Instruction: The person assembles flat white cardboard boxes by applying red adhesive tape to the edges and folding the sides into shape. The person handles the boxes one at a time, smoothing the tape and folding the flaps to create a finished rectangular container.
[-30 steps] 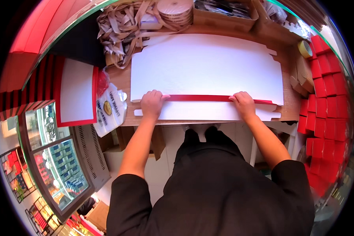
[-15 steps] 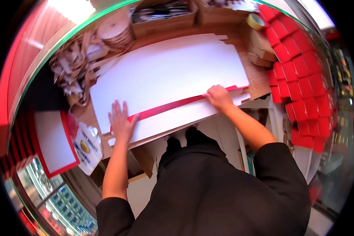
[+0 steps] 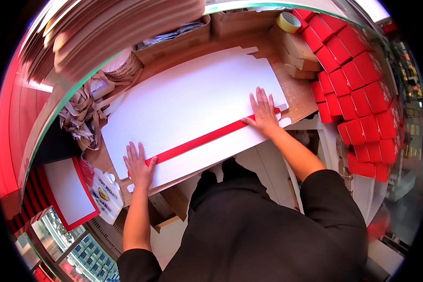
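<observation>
While flat, both hands [image 3: 138,164] [image 3: 263,113] press white cardboard sheet [image 3: 188,103] w/ red strip [image 3: 197,141].

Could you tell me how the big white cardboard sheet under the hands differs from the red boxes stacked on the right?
The white cardboard sheet lies flat and unfolded on the wooden table, while the red boxes are folded up and stacked in rows. The sheet is white with one red strip across it; the boxes are red all over. The left hand and right hand press on the sheet; no hand touches the boxes.
</observation>
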`<action>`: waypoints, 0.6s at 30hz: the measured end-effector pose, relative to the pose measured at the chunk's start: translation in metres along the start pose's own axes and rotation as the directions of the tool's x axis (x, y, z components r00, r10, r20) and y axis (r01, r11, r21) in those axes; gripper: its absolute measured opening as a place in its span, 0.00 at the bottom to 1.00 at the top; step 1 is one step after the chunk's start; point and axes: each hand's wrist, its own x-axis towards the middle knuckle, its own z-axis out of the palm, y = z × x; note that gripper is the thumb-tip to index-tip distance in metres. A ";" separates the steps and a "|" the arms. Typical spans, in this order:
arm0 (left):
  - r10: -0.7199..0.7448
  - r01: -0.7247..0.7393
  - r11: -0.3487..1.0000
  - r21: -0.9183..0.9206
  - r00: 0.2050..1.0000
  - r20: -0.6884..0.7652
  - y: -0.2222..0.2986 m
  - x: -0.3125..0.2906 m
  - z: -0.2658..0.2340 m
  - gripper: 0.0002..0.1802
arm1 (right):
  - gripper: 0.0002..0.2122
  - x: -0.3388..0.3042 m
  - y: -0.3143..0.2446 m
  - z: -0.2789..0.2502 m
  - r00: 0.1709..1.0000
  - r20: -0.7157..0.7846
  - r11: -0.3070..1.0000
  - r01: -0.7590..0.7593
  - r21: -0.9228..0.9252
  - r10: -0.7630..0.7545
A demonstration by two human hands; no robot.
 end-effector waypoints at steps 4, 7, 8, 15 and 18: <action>0.001 -0.001 1.000 0.013 1.000 -0.004 -0.004 -0.001 0.001 0.45 | 0.42 0.009 -0.001 0.005 0.982 0.179 0.996 -0.076 0.035 0.069; 0.000 0.000 1.000 -0.015 1.000 0.002 -0.002 0.001 0.000 0.45 | 0.39 0.012 -0.007 0.000 0.986 0.149 0.997 -0.077 0.008 0.075; -0.007 0.008 1.000 -0.022 1.000 0.013 -0.001 0.002 -0.001 0.45 | 0.39 0.013 -0.007 0.001 0.984 0.158 0.996 -0.084 -0.009 0.084; -0.076 0.074 0.997 -0.022 0.991 -0.108 0.013 0.010 0.012 0.45 | 0.36 0.027 -0.102 0.009 0.953 0.274 0.987 -0.151 0.050 0.132; -0.051 0.050 0.999 -0.016 0.995 -0.090 0.019 0.009 0.012 0.45 | 0.36 0.041 -0.229 0.028 0.959 0.123 0.904 0.190 0.382 -0.254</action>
